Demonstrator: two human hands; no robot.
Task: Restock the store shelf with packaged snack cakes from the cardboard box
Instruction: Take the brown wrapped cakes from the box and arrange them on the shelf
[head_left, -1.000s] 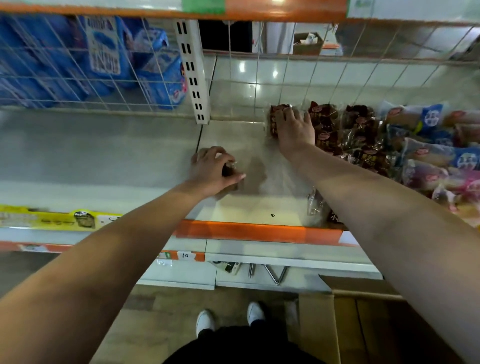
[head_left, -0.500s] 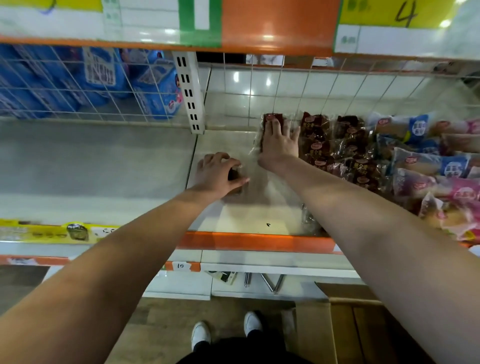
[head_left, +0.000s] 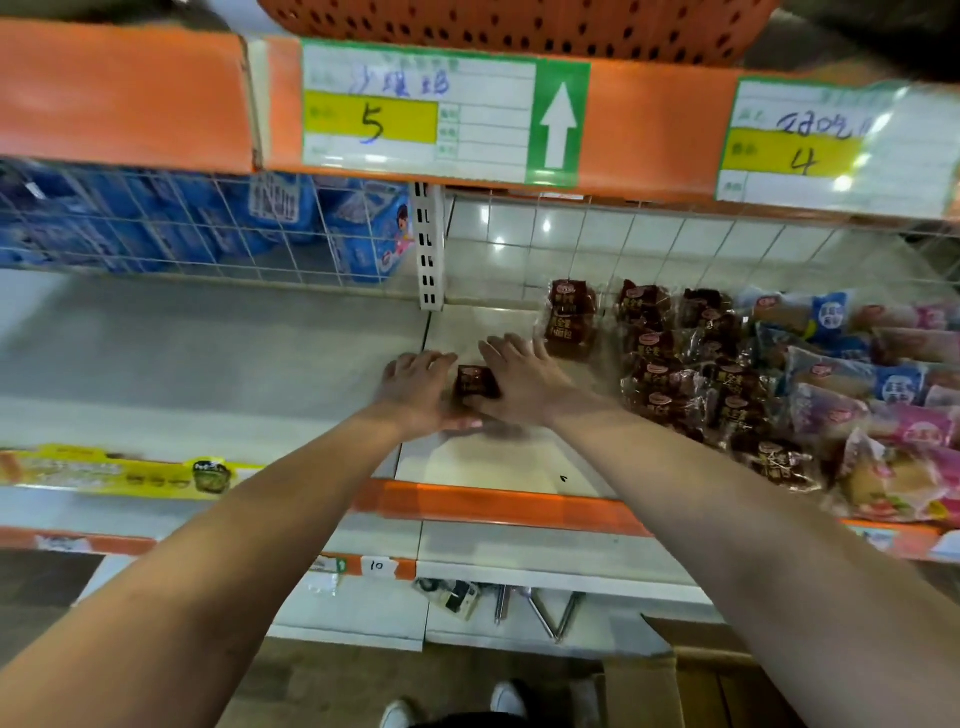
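Placing step: snack cake pack (head_left: 475, 383) on shelf (head_left: 249, 364), left of brown row (head_left: 571, 319). Flanked by left hand (head_left: 415, 387), right hand (head_left: 524, 384); each grip wide, fingers straight; contact blurred, probably touching. Next: nudge pack rearward, align with row.

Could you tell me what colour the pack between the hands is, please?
The pack is dark brown with pale lettering; the head view shows it.

On the orange shelf edge (head_left: 130, 93) we are reading 5 on the left white-and-yellow price label (head_left: 371, 122), 4 on the right label (head_left: 802, 161), and 10 on a small white tag (head_left: 377, 566) below.
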